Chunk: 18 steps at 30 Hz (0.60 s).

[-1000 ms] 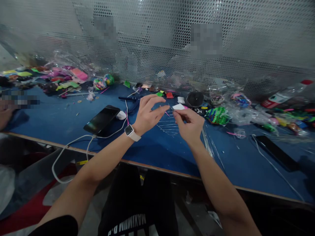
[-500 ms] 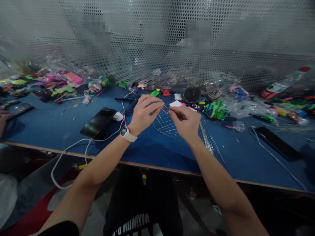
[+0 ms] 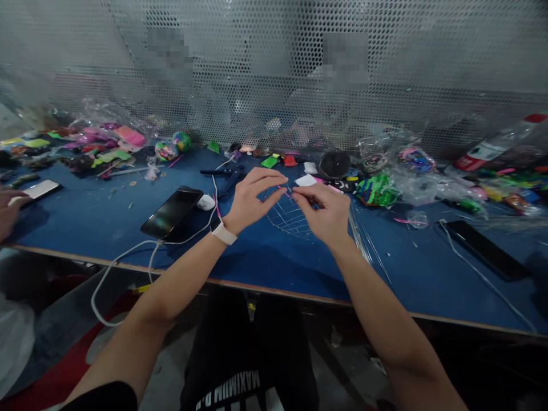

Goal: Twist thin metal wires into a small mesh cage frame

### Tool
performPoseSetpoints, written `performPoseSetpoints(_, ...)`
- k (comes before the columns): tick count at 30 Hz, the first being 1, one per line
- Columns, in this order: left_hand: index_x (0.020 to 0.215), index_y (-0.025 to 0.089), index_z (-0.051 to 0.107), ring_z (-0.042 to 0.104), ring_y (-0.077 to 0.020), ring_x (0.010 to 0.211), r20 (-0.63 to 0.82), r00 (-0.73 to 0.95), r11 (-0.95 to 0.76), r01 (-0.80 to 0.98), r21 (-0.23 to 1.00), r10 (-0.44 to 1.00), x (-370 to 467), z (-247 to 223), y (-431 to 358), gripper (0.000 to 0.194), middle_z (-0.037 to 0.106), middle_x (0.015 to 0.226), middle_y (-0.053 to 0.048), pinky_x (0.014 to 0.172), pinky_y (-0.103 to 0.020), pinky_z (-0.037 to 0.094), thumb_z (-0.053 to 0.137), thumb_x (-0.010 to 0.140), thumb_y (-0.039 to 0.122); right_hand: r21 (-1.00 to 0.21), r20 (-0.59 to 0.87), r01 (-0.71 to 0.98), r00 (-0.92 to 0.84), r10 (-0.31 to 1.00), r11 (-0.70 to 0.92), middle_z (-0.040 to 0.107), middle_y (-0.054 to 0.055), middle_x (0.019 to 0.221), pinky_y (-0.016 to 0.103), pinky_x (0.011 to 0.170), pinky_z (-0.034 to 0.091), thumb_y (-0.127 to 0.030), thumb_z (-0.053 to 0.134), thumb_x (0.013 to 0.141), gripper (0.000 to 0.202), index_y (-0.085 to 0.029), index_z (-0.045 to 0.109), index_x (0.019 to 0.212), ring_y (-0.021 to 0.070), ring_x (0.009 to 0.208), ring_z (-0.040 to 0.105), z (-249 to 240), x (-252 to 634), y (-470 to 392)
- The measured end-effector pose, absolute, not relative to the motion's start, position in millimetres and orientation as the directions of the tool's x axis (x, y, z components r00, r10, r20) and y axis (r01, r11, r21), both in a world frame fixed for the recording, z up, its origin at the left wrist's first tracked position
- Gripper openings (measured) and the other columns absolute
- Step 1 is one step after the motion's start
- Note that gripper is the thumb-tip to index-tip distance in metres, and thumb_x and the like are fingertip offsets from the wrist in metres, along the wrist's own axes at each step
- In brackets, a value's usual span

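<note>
My left hand [image 3: 256, 197], with a white-strapped watch [image 3: 223, 233] on its wrist, reaches in from the left. Its thumb and index fingertips are apart, with no held thing visible between them. My right hand [image 3: 325, 214] faces it, thumb and fingers pinched together; what they hold is too small to make out. Below and between both hands is a rounded wire grid [image 3: 291, 220] of thin, pale strands, its far part hidden by the fingers. A thin pink piece shows near the fingertips. Beside my right wrist lies a bundle of thin wires [image 3: 363, 237].
A black phone [image 3: 172, 213] with a white cable lies left, another phone [image 3: 488, 250] right. Behind are a black bowl [image 3: 334, 165], a green striped ball [image 3: 377, 190], coloured clay packets and a tilted bottle [image 3: 499, 145]. Another person's hand [image 3: 8, 211] holds a phone at far left.
My left thumb and index fingertips have parted, and the left wrist has turned slightly. My right hand stays pinched in nearly the same place. At far left, the other person's phone has tilted.
</note>
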State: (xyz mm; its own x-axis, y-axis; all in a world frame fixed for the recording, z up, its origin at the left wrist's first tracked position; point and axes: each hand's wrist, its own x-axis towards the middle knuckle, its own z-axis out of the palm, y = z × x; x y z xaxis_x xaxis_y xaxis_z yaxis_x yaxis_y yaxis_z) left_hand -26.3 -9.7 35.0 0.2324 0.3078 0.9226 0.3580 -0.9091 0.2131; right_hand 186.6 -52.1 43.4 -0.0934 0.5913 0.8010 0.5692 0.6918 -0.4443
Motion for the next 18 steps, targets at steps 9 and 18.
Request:
performPoseSetpoints(9, 0.105, 0.021, 0.084, 0.079, -0.0187, 0.104, 0.813, 0.261, -0.843, 0.310, 0.440, 0.520, -22.9, 32.5, -7.6, 0.009, 0.083, 0.109, -0.008, 0.096, -0.036, 0.066, 0.075, 0.107, 0.024, -0.403, 0.777, 0.600, -0.174, 0.605, 0.691, 0.085, 0.003, 0.090, 0.038, 0.074, 0.061, -0.033, 0.075, 0.104, 0.013, -0.029, 0.087, 0.101, 0.0200, 0.073, 0.073, 38.6, 195.4, -43.8)
performPoseSetpoints(18, 0.106, 0.022, 0.085, 0.078, -0.0224, 0.100, 0.798, 0.262, -0.787, 0.491, 0.373, 0.542, -36.7, 23.3, 20.0, 0.020, 0.086, 0.107, -0.007, 0.094, -0.039, 0.060, 0.070, 0.111, 0.035, -0.366, 0.654, 0.646, -0.334, 0.679, 0.670, 0.086, 0.004, 0.100, 0.039, 0.083, 0.059, -0.024, 0.076, 0.104, 0.010, -0.028, 0.086, 0.103, 0.0240, 0.089, 0.079, 58.3, 185.5, -7.5)
